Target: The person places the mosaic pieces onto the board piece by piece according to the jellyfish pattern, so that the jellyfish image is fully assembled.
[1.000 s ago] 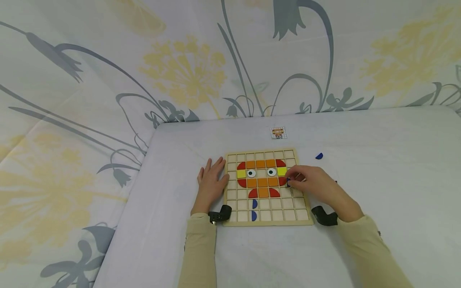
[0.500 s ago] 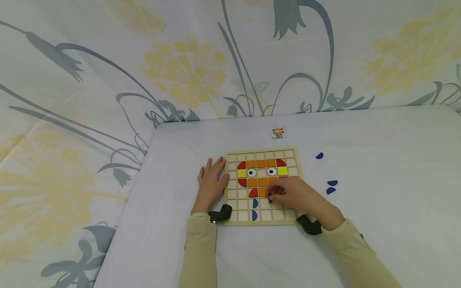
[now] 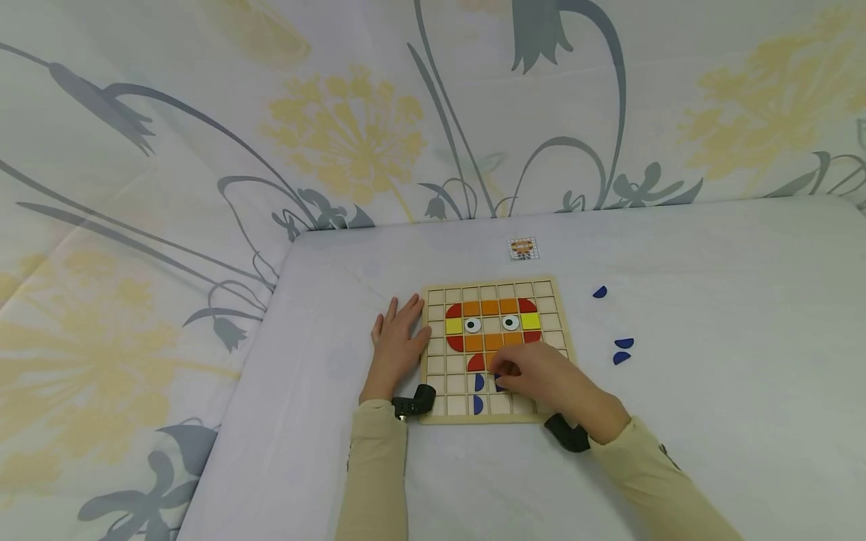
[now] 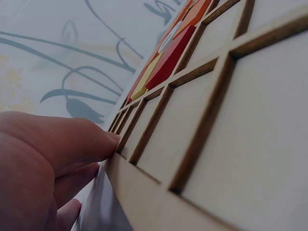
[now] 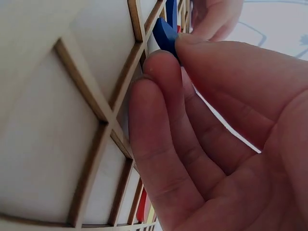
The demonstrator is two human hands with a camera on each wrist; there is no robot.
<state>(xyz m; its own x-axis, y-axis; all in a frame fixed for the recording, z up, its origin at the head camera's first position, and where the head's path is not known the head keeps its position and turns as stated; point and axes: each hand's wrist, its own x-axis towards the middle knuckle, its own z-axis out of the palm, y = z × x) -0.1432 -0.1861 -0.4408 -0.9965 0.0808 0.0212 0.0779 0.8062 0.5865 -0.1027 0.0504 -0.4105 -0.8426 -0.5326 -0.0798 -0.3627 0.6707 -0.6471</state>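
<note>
A wooden grid board [image 3: 455, 419] lies on the white cloth, with red, orange and yellow tiles and two eye tiles set in its cells. My right hand [image 3: 548, 376] is over the lower middle of the board and pinches a blue half-circle tile [image 5: 166, 37] between thumb and fingertips, at a cell. Two more blue half-circle tiles [image 3: 477, 405] sit in cells just left of it. With fingers extended, my left hand [image 3: 395, 352] rests along the board's left edge; in the left wrist view a fingertip touches the frame. Some red and orange tiles are hidden under the right hand.
Three loose blue half-circle tiles [image 3: 622, 358] lie on the cloth right of the board. A small picture card [image 3: 524, 249] with a grid pattern lies beyond the board's far edge. Flowered fabric [image 3: 352, 135] rises behind and to the left.
My right hand has moved left and nearer over the board, carrying the blue half-circle tile from the right side to a lower middle cell. The left hand stays put.
</note>
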